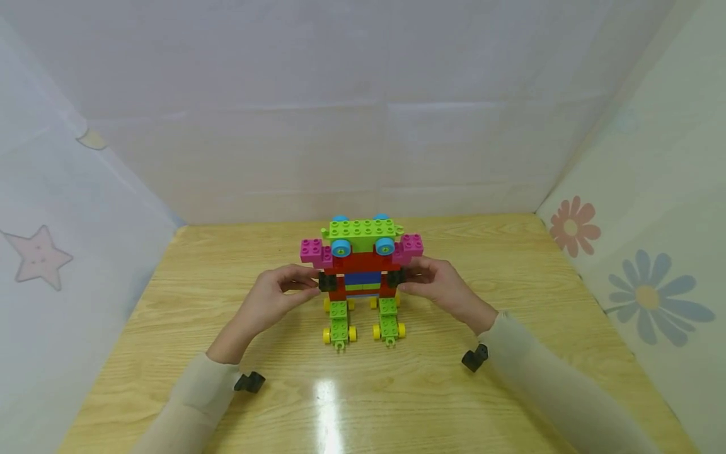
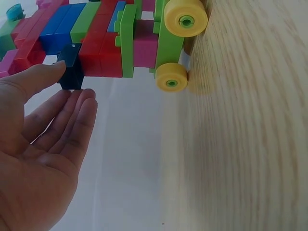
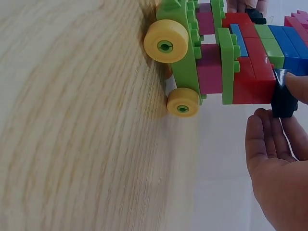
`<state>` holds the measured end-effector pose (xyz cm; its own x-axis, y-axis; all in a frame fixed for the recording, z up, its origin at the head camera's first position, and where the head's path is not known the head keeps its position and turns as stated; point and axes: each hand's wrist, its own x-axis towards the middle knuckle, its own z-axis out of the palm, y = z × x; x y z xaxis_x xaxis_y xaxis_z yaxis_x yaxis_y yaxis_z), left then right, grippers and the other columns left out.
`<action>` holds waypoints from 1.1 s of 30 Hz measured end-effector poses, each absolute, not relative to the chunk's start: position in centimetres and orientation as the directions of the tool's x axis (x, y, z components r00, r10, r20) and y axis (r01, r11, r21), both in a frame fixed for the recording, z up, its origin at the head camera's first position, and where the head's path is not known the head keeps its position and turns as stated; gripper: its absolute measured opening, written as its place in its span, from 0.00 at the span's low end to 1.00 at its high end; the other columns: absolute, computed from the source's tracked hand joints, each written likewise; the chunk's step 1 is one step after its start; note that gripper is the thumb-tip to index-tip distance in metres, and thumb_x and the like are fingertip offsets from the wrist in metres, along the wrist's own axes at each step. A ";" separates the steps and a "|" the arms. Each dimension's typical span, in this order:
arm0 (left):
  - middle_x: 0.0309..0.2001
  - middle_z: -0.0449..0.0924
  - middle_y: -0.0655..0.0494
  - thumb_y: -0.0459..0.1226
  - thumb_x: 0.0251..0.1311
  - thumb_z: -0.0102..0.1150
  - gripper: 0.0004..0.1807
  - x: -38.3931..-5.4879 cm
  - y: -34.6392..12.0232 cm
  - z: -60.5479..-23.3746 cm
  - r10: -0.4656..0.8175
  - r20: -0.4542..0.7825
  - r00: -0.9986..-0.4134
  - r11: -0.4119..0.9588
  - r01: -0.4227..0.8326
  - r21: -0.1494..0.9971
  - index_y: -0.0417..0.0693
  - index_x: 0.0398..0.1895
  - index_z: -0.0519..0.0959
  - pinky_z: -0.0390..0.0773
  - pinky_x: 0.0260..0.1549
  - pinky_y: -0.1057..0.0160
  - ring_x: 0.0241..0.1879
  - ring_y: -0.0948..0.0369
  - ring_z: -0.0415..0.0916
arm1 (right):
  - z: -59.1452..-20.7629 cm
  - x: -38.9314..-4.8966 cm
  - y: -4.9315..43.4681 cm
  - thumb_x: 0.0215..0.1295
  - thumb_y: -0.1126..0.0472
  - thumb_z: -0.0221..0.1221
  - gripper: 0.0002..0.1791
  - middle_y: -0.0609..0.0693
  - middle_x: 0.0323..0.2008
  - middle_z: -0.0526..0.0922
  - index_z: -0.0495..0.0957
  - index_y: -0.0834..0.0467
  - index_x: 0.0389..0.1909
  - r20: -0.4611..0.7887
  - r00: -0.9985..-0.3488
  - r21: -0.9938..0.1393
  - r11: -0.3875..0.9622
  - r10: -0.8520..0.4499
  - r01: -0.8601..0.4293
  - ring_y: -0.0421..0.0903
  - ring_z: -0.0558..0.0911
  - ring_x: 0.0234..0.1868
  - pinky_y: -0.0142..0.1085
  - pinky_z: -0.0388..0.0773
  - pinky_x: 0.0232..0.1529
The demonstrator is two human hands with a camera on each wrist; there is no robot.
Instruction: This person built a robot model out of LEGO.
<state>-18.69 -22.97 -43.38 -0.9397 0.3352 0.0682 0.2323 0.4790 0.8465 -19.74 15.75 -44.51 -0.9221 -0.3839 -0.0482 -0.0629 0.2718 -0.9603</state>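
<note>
A figure of toy building bricks [image 1: 363,261] stands on two wheeled feet in the middle of the table. Its top is a lime green wheeled base [image 1: 363,230] with blue wheels, and magenta bricks [image 1: 311,250] stick out on both sides. From the left, my left hand [image 1: 271,301] pinches a black brick [image 2: 72,67] between thumb and fingertips, at the figure's side by the red bricks [image 2: 102,60]. My right hand [image 1: 448,291] likewise pinches a second black brick [image 3: 284,96] on the opposite side. The yellow wheels [image 3: 166,41] of the feet rest on the wood.
The wooden table [image 1: 408,403] ends at a pale cloth wall [image 1: 340,126] behind the figure. Patterned cloth sides [image 1: 629,189] rise left and right. A black wrist device sits at each sleeve [image 1: 210,381].
</note>
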 end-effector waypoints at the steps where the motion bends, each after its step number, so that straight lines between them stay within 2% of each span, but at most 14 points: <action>1: 0.57 0.93 0.47 0.40 0.73 0.76 0.19 -18.7 -22.9 -43.4 0.334 0.072 -0.940 0.478 0.235 0.846 0.46 0.63 0.88 0.88 0.51 0.71 0.52 0.54 0.91 | -44.5 -19.7 15.7 0.76 0.63 0.72 0.26 0.62 0.67 0.86 0.82 0.62 0.71 -0.048 -0.922 -0.961 0.269 -0.384 -0.062 0.58 0.87 0.65 0.37 0.89 0.64; 7: 0.57 0.93 0.48 0.40 0.73 0.76 0.18 -19.2 -22.4 -43.4 0.332 0.079 -0.940 0.480 0.241 0.844 0.47 0.62 0.89 0.87 0.52 0.73 0.53 0.52 0.92 | -43.9 -20.0 16.0 0.75 0.62 0.72 0.25 0.59 0.67 0.88 0.83 0.59 0.70 -0.052 -0.928 -0.955 0.289 -0.370 -0.061 0.57 0.88 0.65 0.43 0.89 0.66; 14: 0.58 0.92 0.46 0.41 0.75 0.74 0.18 -21.7 -21.1 -43.2 0.322 0.058 -0.945 0.480 0.216 0.850 0.46 0.63 0.88 0.91 0.54 0.64 0.55 0.51 0.91 | -43.8 -22.2 16.7 0.76 0.60 0.72 0.24 0.57 0.68 0.87 0.83 0.57 0.70 -0.072 -0.937 -0.952 0.303 -0.342 -0.037 0.58 0.87 0.69 0.49 0.87 0.69; 20: 0.60 0.92 0.45 0.40 0.76 0.73 0.19 -25.0 -20.7 -43.5 0.301 0.033 -0.953 0.430 0.166 0.887 0.46 0.65 0.87 0.89 0.52 0.70 0.55 0.50 0.91 | -43.6 -25.1 16.5 0.77 0.58 0.72 0.24 0.56 0.70 0.86 0.82 0.57 0.70 -0.060 -0.946 -0.948 0.316 -0.319 -0.047 0.58 0.85 0.71 0.55 0.82 0.76; 27: 0.60 0.91 0.46 0.41 0.76 0.73 0.21 -26.3 -20.3 -43.8 0.283 0.028 -0.959 0.436 0.155 0.887 0.47 0.67 0.86 0.90 0.58 0.60 0.57 0.49 0.89 | -43.4 -27.1 15.8 0.77 0.57 0.71 0.27 0.56 0.71 0.85 0.81 0.57 0.73 -0.063 -0.952 -0.955 0.295 -0.300 -0.029 0.58 0.84 0.71 0.57 0.79 0.78; 33: 0.62 0.90 0.46 0.41 0.76 0.73 0.23 -26.1 -20.3 -44.0 0.283 0.036 -0.959 0.406 0.153 0.901 0.48 0.70 0.85 0.88 0.55 0.69 0.58 0.49 0.88 | -43.5 -27.7 16.5 0.79 0.62 0.69 0.26 0.60 0.72 0.84 0.79 0.60 0.74 -0.094 -0.958 -0.964 0.267 -0.272 0.019 0.58 0.83 0.70 0.55 0.78 0.79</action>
<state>-26.07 -20.28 -44.03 -0.9586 0.2826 0.0360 0.1534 0.4058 0.9010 -27.69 16.46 -43.47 -0.9578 -0.2716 -0.0941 0.0191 0.2666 -0.9636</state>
